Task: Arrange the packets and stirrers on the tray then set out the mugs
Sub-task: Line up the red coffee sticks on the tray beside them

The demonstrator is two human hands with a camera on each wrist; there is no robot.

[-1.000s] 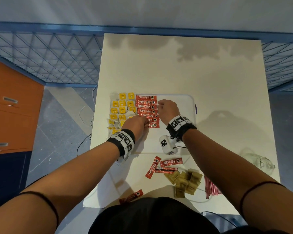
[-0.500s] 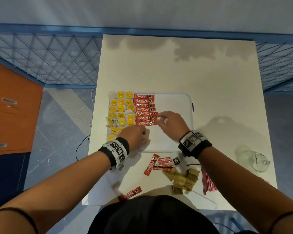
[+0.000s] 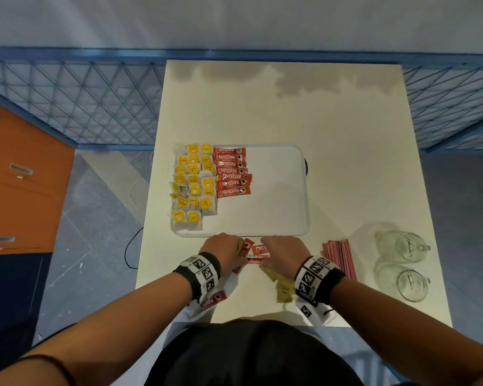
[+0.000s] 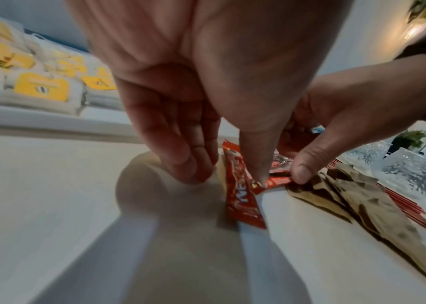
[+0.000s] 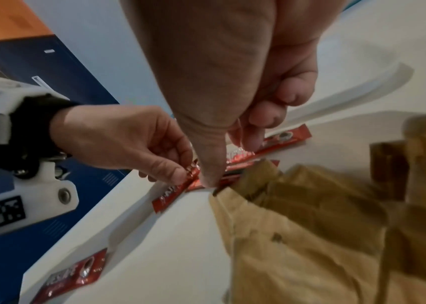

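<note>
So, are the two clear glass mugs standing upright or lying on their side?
Lying on their sides: both clear glass mugs rest on the white table, off the tray, round openings facing the head camera.

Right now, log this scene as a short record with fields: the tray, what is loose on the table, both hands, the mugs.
tray: tea bags fill its left side, a column of red coffee packets beside them; the right part is bare
loose coffee packets: on the table by the tray's near edge
left hand: pinches one loose packet
right hand: fingertips on the loose packets
brown packets: piled by the right wrist
stirrers: bundled right of the hands
glass mugs: two, at the table's right edge
</note>
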